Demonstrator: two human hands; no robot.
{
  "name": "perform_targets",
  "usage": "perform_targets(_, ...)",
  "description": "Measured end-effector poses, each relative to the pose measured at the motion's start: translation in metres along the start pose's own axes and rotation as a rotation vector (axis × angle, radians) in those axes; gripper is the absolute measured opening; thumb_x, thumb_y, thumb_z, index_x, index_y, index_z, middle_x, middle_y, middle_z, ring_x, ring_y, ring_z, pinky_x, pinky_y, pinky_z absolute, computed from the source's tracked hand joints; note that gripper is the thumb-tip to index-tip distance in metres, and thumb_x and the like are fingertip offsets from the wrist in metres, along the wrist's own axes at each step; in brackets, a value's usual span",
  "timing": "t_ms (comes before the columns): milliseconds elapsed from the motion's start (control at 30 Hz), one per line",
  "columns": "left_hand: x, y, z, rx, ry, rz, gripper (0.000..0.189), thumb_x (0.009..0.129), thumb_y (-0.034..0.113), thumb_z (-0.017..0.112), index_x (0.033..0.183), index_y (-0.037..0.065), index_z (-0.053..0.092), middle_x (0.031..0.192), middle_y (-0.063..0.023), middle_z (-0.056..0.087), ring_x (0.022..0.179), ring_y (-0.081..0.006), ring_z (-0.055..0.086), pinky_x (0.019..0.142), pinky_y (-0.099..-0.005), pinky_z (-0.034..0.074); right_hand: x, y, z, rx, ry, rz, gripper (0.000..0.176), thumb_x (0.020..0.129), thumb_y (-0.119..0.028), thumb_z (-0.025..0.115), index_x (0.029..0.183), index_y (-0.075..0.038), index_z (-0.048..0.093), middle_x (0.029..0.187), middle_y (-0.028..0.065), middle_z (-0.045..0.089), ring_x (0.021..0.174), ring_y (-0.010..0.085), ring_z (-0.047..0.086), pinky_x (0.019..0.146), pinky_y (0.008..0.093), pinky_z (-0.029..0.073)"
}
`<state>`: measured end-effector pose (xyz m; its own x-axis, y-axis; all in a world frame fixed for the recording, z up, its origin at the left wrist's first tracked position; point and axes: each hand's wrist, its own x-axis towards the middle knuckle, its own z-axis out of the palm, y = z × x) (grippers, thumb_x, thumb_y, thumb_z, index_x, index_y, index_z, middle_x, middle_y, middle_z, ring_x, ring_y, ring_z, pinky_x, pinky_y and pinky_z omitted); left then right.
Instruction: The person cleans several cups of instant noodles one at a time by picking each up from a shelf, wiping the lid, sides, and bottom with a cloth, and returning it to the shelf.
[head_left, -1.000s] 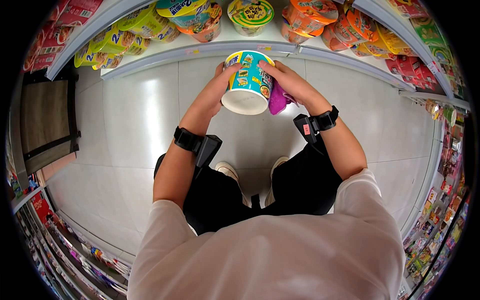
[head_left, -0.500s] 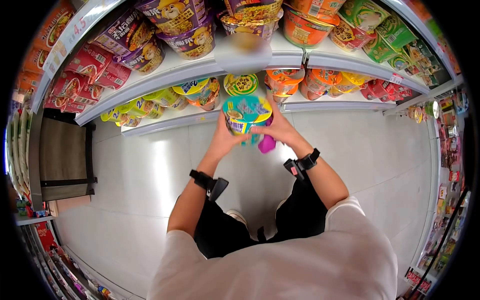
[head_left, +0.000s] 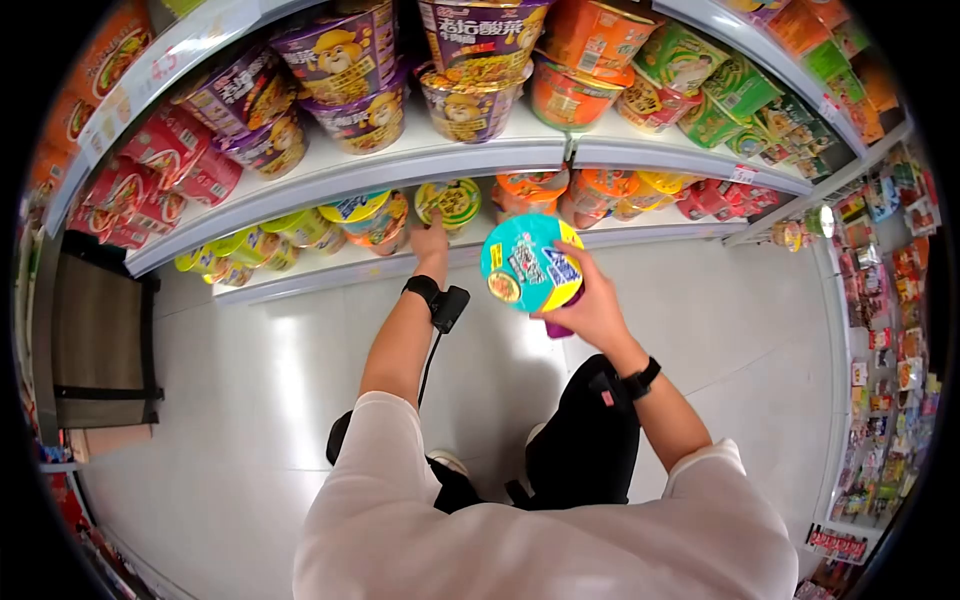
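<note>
Left hand has quit the teal noodle bowl; its grip, spread, touches a shelved yellow bowl. Right hand alone clasps that noodle bowl and a purple cloth.

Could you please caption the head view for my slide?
Right hand holds a teal noodle bowl; left hand reaches for a green-lidded bowl on the shelf.

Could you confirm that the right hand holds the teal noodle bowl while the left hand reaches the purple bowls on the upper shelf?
Not quite: the head view shows the left hand at a yellow-green bowl on the lower shelf. The right hand does hold the teal noodle bowl.
</note>
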<state>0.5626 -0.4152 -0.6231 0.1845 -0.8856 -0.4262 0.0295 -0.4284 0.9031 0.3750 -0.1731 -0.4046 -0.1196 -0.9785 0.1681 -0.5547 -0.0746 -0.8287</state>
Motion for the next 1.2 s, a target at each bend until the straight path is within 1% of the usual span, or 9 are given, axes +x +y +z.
perform_targets(100,0.021,-0.02,0.021,0.162,0.135,0.064,0.038,0.094,0.031,0.067,0.108,-0.001,0.055,0.09,-0.016,0.066,0.077,-0.0266,0.068,0.063,-0.043,0.052,-0.016,-0.013,-0.011,0.045,0.014,0.108,0.093,0.058,-0.021,0.095,0.137,-0.011,0.048,0.123,0.0143,0.065,0.111,0.0257,0.066,0.094,0.0367,0.054)
perform_targets(167,-0.023,0.021,0.016,-0.13,0.143,-0.002,0.031,0.097,0.026,0.063,0.103,-0.002,0.053,0.092,-0.0164,0.066,0.077,-0.0277,0.068,0.057,-0.0407,0.056,-0.018,-0.009,-0.012,0.053,0.041,0.126,0.092,0.059,-0.02,0.095,0.137,-0.011,0.047,0.123,0.0144,0.065,0.111,0.0257,0.066,0.094,0.0365,0.054)
perform_targets(333,-0.059,0.041,-0.01,-0.301,-0.053,-0.027,0.019,0.1,0.011,0.055,0.089,0.002,0.043,0.088,-0.0098,0.054,0.079,-0.0229,0.061,0.072,-0.0443,0.066,0.001,-0.012,-0.001,0.028,0.162,0.13,0.089,0.062,-0.027,0.093,0.135,-0.008,0.047,0.118,0.016,0.067,0.105,0.0272,0.068,0.089,0.0364,0.056)
perform_targets(500,-0.163,0.027,-0.093,-0.199,-0.176,-0.031,0.022,0.1,0.015,0.057,0.085,0.008,0.043,0.083,-0.0027,0.047,0.08,-0.0158,0.058,0.071,-0.0435,0.063,0.02,-0.033,0.02,0.031,0.147,0.155,0.088,0.063,-0.032,0.092,0.134,-0.005,0.047,0.117,0.0185,0.067,0.104,0.0303,0.068,0.086,0.0378,0.055)
perform_targets(800,-0.219,-0.011,-0.163,-0.098,-0.189,-0.2,0.025,0.099,0.016,0.057,0.081,0.01,0.041,0.078,-0.0004,0.048,0.077,-0.0147,0.061,0.072,-0.0444,0.065,0.141,0.071,0.182,-0.134,0.217,-0.072,0.091,0.069,-0.038,0.086,0.14,-0.007,0.038,0.128,0.0262,0.051,0.101,0.0444,0.063,0.084,0.0478,0.054)
perform_targets(900,-0.218,-0.016,-0.164,-0.23,-0.25,-0.247,0.021,0.099,0.011,0.055,0.083,0.01,0.041,0.101,-0.0083,0.059,0.1,-0.0285,0.067,0.084,-0.05,0.062,0.161,0.103,0.209,-0.07,0.216,0.014,0.095,0.07,-0.037,0.085,0.144,-0.011,0.032,0.133,0.0288,0.046,0.103,0.0465,0.062,0.082,0.0489,0.055)
perform_targets(1033,-0.218,-0.017,-0.168,-0.234,-0.272,-0.235,0.021,0.099,0.012,0.056,0.085,0.01,0.041,0.104,-0.0099,0.06,0.102,-0.03,0.066,0.088,-0.0532,0.059,0.136,0.126,0.185,-0.249,0.096,0.017,0.103,0.072,-0.042,0.082,0.15,-0.012,0.022,0.13,0.0294,0.052,0.098,0.0456,0.064,0.081,0.0477,0.054)
perform_targets(1133,-0.212,-0.007,-0.165,-0.298,-0.255,-0.251,0.019,0.099,0.015,0.058,0.086,0.008,0.044,0.104,-0.0125,0.063,0.096,-0.028,0.068,0.085,-0.0493,0.061,0.095,0.086,0.123,-0.13,-0.233,0.132,0.101,0.081,-0.063,0.068,0.153,-0.009,0.023,0.1,0.0277,0.068,0.099,0.0429,0.066,0.085,0.0434,0.052)
perform_targets(1200,-0.203,0.004,-0.153,-0.351,-0.263,-0.238,0.012,0.099,0.016,0.058,0.096,0.006,0.052,0.11,-0.0138,0.064,0.099,-0.0271,0.067,0.09,-0.046,0.059,0.066,0.071,0.1,0.143,-0.496,0.435,0.103,0.084,-0.064,0.066,0.153,-0.003,0.022,0.127,0.0267,0.059,0.12,0.0342,0.058,0.099,0.0389,0.046)
